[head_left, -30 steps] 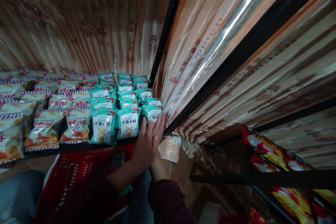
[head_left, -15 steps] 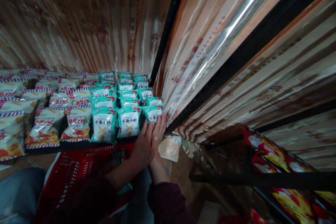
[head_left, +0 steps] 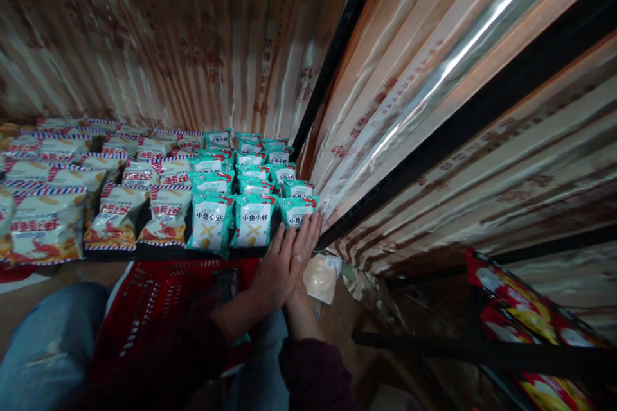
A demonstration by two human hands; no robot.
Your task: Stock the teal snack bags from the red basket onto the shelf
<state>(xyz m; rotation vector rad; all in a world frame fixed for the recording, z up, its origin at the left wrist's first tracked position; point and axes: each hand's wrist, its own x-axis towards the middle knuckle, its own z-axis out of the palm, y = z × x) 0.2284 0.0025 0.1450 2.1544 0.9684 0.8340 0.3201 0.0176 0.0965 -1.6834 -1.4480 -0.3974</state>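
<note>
Two of my hands are meeting at the front right corner of a low shelf, pressed side by side with fingers flat and together, closed around nothing. My left hand [head_left: 277, 266] is lying on top, its fingertips touching the lower edge of the rightmost teal snack packet [head_left: 296, 210], the front one in its column; my right hand [head_left: 308, 247] is mostly tucked beneath and beside it, so only its finger edge is showing against the black shelf post [head_left: 337, 234]. I am holding the palms flat because this looks like squaring up work rather than lifting: the packet is standing upright at the shelf's front lip, just beside two more teal packets [head_left: 231, 221] facing forward in a neat row, with further rows stacked behind them. To the left, cream packets with red and blue striped edges [head_left: 116, 218] are filling the rest of the shelf in the same front-facing order. A red plastic basket [head_left: 159, 308] is sitting right below the shelf edge by my forearms (handy for reaching stock, I judge). A pale pouch [head_left: 322, 276] is lying on the floor just beside my right wrist. Shiny striped foil [head_left: 434, 77] is lining the walls behind the shelving.
</note>
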